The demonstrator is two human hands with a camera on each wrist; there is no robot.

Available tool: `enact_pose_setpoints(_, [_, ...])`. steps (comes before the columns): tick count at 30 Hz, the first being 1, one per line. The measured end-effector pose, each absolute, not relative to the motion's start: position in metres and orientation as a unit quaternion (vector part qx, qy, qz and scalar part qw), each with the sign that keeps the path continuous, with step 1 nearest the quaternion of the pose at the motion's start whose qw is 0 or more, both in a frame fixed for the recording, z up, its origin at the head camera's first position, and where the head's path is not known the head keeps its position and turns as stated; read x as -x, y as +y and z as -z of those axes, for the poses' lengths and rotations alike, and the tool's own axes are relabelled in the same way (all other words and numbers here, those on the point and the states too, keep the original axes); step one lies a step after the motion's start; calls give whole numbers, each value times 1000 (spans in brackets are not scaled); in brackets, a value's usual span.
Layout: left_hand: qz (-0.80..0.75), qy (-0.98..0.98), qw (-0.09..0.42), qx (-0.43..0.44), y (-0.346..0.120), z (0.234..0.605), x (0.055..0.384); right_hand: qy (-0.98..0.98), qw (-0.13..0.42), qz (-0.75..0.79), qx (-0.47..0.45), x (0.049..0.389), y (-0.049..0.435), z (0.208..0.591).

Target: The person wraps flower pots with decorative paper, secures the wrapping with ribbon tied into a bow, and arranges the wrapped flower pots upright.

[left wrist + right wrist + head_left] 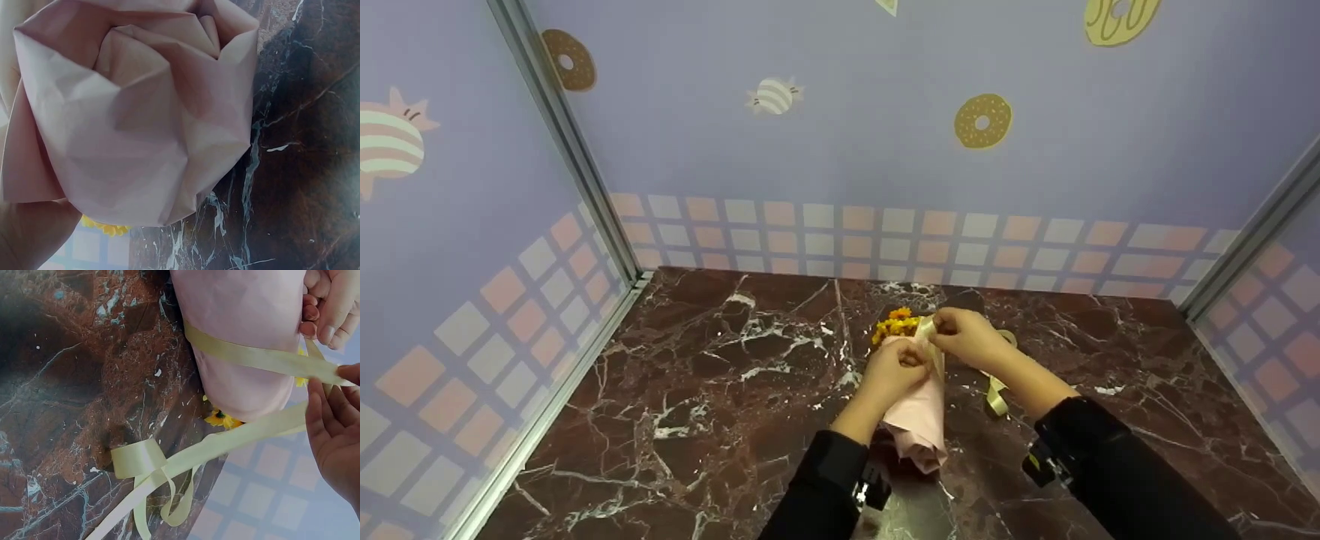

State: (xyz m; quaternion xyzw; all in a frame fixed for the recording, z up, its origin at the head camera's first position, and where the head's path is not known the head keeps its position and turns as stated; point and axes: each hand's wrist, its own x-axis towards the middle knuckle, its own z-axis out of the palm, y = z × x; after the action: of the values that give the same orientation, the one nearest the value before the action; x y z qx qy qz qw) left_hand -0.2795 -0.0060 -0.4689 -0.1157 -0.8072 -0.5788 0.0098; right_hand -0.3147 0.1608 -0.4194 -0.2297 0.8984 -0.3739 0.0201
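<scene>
A bouquet wrapped in pink paper (921, 420) lies on the table, its yellow and orange flowers (897, 325) towards the back wall. Pale yellow ribbon (242, 355) passes around the wrap in the right wrist view. My right hand (973, 341) pinches the ribbon beside the flower end. The left hand (891, 375) lies over the wrap, and its curled fingers (323, 318) pinch a narrow strip of the same ribbon. In the left wrist view the crumpled paper bottom (126, 129) hides most of that hand.
A loose roll of ribbon (138, 460) with trailing loops lies on the table to the right of the bouquet. The dark marbled tabletop (720, 420) meets patterned walls (825, 150) at the back and both sides.
</scene>
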Motion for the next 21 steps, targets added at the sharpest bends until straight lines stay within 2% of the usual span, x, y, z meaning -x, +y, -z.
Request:
enact_pose_setpoints(9, [523,-841,40,132,-5,469,278,905,-40,341,250,312,158,416])
enact_pose_setpoints(14, [531,-837,44,126,-4,470,277,908,-68,343,230,311,158,416])
enact_pose_setpoints(21, [524,-841,48,129,-4,470,276,903,-54,373,207,310,159,418])
